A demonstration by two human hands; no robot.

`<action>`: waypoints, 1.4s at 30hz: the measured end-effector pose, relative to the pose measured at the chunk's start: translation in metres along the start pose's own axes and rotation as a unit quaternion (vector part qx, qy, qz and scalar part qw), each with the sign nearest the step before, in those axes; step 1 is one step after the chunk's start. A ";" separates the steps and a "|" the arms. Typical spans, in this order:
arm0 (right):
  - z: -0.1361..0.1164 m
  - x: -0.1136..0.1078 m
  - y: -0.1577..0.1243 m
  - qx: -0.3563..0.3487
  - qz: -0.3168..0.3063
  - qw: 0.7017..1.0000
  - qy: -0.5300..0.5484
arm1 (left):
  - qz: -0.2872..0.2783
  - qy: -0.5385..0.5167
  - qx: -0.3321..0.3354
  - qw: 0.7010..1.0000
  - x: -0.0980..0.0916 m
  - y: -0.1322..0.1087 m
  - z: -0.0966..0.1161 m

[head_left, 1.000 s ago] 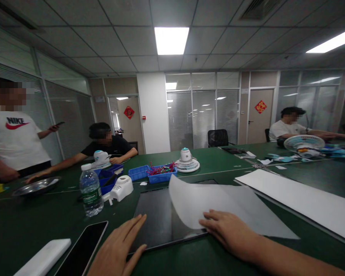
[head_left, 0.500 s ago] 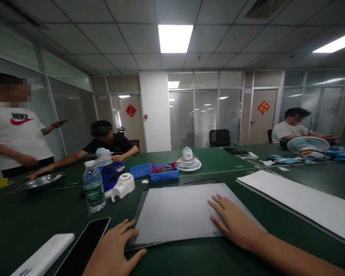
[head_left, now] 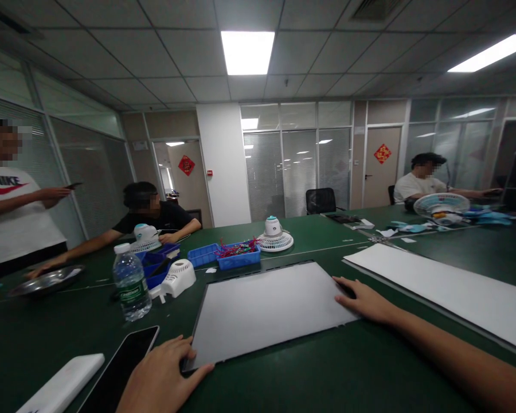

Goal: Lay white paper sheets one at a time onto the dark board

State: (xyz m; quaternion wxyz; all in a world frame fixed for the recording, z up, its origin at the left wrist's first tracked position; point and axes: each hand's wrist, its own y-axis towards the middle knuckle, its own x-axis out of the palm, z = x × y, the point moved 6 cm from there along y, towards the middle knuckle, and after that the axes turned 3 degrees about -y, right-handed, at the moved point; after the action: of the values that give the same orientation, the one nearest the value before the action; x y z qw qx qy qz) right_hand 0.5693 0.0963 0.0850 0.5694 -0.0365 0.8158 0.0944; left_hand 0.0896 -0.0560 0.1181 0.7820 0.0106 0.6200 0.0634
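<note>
Sheet [head_left: 266, 312], white and flat, covers a dark panel [head_left: 188, 365] on a green table [head_left: 292, 378], well short of the table's far edge. The left hand [head_left: 161, 367], thumb spread from bent fingers, touches the panel's near-left corner; the right hand [head_left: 367, 301], half open, touches its right edge; whether either grips is unclear. A blue tray [head_left: 239, 264] of red wires [head_left: 239, 249] sits beyond.
</note>
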 end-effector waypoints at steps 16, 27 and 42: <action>-0.004 -0.007 -0.008 0.026 0.081 0.996 -0.019 | -0.007 -0.049 0.001 0.999 0.007 0.008 -0.018; 0.110 -0.036 -0.001 0.136 0.106 0.974 -0.145 | -0.016 -0.053 0.010 0.998 -0.006 0.005 -0.014; 0.011 -0.051 -0.025 0.020 0.160 0.969 -0.188 | -0.067 -0.052 0.070 0.994 -0.009 0.004 -0.012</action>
State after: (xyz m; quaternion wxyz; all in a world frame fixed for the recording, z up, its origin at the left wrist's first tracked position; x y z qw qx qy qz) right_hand 0.6012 0.0716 0.1268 0.6909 0.1246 0.6908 0.1728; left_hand 0.0754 -0.0535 0.1243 0.8130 0.0272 0.5807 -0.0337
